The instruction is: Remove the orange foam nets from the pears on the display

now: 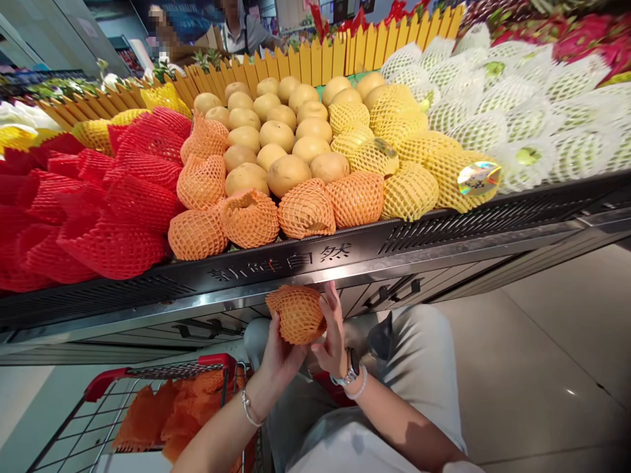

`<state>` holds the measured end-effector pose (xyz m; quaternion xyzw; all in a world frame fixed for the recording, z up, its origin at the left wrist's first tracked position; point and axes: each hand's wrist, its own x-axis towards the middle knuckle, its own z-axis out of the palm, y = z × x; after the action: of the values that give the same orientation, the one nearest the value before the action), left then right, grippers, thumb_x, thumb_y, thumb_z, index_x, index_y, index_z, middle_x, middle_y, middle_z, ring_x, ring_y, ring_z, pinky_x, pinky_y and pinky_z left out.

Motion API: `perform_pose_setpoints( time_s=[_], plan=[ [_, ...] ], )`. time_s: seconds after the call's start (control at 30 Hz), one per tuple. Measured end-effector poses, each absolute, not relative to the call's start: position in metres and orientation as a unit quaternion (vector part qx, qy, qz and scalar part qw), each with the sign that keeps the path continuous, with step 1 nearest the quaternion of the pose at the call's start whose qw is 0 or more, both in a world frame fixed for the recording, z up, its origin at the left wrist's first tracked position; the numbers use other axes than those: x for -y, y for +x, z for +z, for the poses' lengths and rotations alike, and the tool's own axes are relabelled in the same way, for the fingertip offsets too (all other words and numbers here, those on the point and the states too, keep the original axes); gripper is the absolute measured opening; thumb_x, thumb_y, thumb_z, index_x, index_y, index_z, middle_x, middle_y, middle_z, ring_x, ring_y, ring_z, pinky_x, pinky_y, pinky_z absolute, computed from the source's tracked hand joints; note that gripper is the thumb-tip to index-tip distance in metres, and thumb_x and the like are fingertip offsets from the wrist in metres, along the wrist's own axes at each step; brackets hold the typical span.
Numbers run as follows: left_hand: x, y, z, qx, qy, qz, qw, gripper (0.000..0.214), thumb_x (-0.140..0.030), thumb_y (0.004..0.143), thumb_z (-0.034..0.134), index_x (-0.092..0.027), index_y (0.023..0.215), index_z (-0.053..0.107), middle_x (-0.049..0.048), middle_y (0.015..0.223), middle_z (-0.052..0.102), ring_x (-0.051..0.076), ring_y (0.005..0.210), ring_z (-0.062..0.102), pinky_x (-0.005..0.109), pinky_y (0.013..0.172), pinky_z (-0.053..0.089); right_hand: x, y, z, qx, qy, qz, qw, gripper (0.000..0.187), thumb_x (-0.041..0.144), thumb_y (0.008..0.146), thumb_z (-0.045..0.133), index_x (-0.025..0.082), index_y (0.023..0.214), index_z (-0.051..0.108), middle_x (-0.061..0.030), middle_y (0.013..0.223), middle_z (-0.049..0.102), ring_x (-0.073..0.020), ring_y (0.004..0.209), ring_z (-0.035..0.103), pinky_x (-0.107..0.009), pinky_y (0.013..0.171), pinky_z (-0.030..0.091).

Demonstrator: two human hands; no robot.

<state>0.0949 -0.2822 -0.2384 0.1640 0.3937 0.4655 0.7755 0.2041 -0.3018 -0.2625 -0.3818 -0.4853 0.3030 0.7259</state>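
Orange-netted fruit [297,315] cupped by left hand [277,355]; right hand [334,335] grip apparently steadying it.

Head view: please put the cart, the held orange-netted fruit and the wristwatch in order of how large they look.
1. Cart, largest, though cut off by the frame.
2. Orange-netted fruit, held between the left hand and the right hand.
3. Wristwatch, smallest.
All three sit near the camera, so the order seems safe.
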Motion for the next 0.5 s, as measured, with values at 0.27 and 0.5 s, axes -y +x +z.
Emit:
perform_pose_setpoints(
  time_s=[0.27,0.5],
  plan=[
    [0.293,0.096,-0.250,-0.388,0.344,0.482,0.706,0.074,-0.076,0.062,0.059,-0.025,0.116,0.059,0.0087,0.122,0.063,0.030,0.124,0.051,0.047,0.105,0.041,0.290,0.185,-0.248,0.257,-0.349,0.427,0.793,0.040,0.050,0.086,0.049,0.032,0.121,0.057,-0.0014,0.135,0.053,-0.0220,0.130,0.044,-0.038,0.108,0.036],
    [0.288,0.082,-0.266,-0.447,0.466,0.423,0.635,0.075,-0.061,0.038,0.082,-0.020,0.098,0.067,0.0099,0.096,0.071,0.035,0.099,0.063,0.050,0.090,0.050,0.292,0.194,-0.242,0.248,-0.316,0.480,0.780,0.039,0.044,0.088,0.040,0.029,0.118,0.061,-0.0010,0.129,0.059,-0.0235,0.124,0.050,-0.041,0.110,0.033]
  ],
)
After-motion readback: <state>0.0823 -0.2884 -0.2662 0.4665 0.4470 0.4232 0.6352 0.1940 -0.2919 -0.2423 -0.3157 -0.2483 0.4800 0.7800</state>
